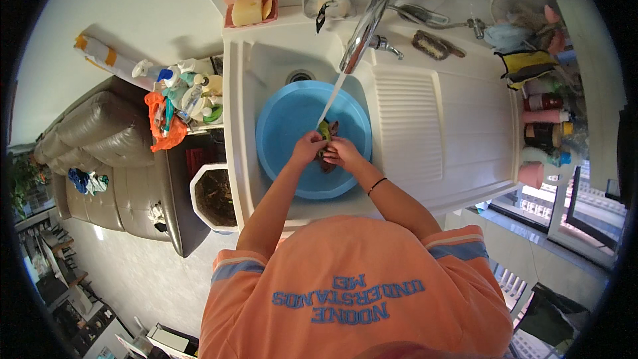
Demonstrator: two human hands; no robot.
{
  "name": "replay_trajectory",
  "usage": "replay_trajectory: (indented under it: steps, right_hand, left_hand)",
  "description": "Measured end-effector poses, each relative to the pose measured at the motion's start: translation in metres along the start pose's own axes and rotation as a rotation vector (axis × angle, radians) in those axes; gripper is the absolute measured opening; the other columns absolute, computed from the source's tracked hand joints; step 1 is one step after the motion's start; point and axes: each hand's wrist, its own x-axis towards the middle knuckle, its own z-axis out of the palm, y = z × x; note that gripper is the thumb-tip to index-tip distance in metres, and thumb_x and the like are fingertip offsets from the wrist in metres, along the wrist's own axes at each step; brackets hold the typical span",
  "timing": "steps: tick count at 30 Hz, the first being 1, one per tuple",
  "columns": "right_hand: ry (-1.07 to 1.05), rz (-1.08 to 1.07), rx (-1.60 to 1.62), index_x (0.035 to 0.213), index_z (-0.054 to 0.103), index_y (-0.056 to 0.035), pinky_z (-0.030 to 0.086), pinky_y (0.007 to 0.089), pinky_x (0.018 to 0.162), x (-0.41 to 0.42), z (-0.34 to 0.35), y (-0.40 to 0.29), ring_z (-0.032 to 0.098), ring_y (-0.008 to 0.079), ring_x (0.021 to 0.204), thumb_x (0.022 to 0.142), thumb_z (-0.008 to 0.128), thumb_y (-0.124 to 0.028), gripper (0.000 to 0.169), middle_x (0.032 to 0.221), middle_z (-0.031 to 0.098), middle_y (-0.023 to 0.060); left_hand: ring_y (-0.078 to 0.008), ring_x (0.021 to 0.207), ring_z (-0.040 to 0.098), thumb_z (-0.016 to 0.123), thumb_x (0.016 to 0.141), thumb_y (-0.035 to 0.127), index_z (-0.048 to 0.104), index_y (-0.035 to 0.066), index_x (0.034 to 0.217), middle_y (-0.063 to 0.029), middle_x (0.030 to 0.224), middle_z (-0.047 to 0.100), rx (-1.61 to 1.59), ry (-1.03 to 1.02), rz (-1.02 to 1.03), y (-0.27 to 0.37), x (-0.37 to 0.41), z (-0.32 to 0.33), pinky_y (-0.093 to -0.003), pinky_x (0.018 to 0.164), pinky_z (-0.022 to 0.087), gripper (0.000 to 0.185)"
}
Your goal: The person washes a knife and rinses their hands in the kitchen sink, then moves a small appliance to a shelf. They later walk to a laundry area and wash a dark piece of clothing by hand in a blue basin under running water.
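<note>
My left hand (308, 147) and my right hand (344, 152) meet over a light-blue plastic basin (279, 109) in the white laundry sink (266, 60). Between them they hold a small limp item, probably cloth (324, 130), with yellow-green and brownish parts. My fingers cover much of it, so its exact kind is unclear. A stream of water (331, 101) runs from the chrome faucet (366, 27) and lands on or just beside the item, near my left fingertips.
A ribbed washboard surface (408, 124) adjoins the basin on the right. Along the back ledge are a pink whale soap dish (249, 11), a white one (319, 5) and a scrub brush (433, 46). Bottles (192, 92) crowd the left side, above a planter (215, 194).
</note>
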Motion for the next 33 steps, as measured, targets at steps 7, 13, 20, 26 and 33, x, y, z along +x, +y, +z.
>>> replay_trajectory:
  steps: [7,13,20,26,33]
  right_hand:
    - [-0.341,-0.141,0.205,0.120,0.060,-0.0085,0.056,0.0343,0.080,-0.044,0.021,-0.015,0.067,0.0197,0.091,0.099,0.054,-0.033,0.033,0.105,0.067,0.0065]
    - [-0.279,-0.142,0.198,0.118,0.059,-0.0042,0.056,0.0314,0.070,-0.039,0.020,-0.011,0.066,0.0190,0.080,0.099,0.053,-0.031,0.033,0.096,0.067,0.0074]
    - [0.097,-0.022,0.045,0.090,0.066,-0.0108,0.050,0.0253,0.059,-0.014,0.010,0.003,0.061,0.0117,0.070,0.091,0.061,-0.022,0.012,0.087,0.067,0.0019]
    - [0.130,-0.303,0.012,0.089,0.067,-0.0040,0.052,0.0280,0.068,-0.038,0.016,-0.034,0.064,0.0145,0.074,0.092,0.057,-0.020,0.018,0.082,0.067,0.0050]
    - [0.275,-0.868,-0.249,0.093,0.057,0.0002,0.050,0.0286,0.070,-0.069,0.031,-0.064,0.061,0.0182,0.072,0.094,0.058,-0.011,0.011,0.085,0.064,0.0087]
  left_hand:
    - [-0.0124,0.084,0.059,0.059,0.096,0.013,0.053,0.012,0.095,-0.0002,0.092,0.057,-0.628,-0.004,0.118,0.032,-0.060,-0.015,-0.0288,0.077,0.051,0.006]
    - [-0.0110,0.088,0.059,0.054,0.100,0.013,0.050,0.012,0.098,-0.0014,0.097,0.058,-0.612,0.017,0.337,0.066,-0.096,-0.026,-0.0288,0.082,0.052,0.005]
    - [-0.0072,0.077,0.054,0.057,0.099,0.012,0.049,0.008,0.096,0.0006,0.085,0.059,-0.466,0.135,0.418,0.082,-0.106,-0.036,-0.0236,0.068,0.046,0.009]
    - [-0.0184,0.069,0.057,0.061,0.096,0.016,0.050,0.004,0.098,-0.0092,0.078,0.059,0.036,0.453,0.444,0.088,-0.099,-0.042,-0.0314,0.067,0.047,0.017]
    - [-0.0317,0.080,0.065,0.065,0.090,0.016,0.058,0.007,0.106,-0.0154,0.087,0.066,0.279,0.567,0.430,0.111,-0.101,-0.038,-0.0385,0.073,0.050,0.019]
